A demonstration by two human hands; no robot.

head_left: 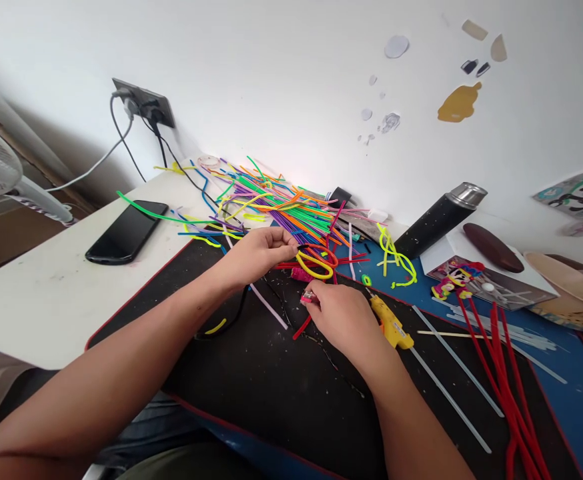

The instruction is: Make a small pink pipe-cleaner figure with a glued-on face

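Note:
My left hand (264, 257) is closed in a pinch at the near end of an orange-and-yellow loop (319, 267), possibly made of bent pipe cleaners. Just to the right and nearer me, my right hand (344, 317) is closed round a small pink thing with a metal end (308, 295); most of it is hidden in the fingers. Between the hands lies a magenta fuzzy piece (300, 275). A yellow hot glue gun (390, 323) rests right of my right hand. Beyond both hands spreads a heap of coloured pipe cleaners (291, 213).
A black mat (271, 393) covers the table's front. At left lies a phone (127, 232) on the white tabletop (36, 293). A black flask (436, 220) leans at the back right. Glue sticks (451, 400) and red pipe cleaners (514, 400) lie at right.

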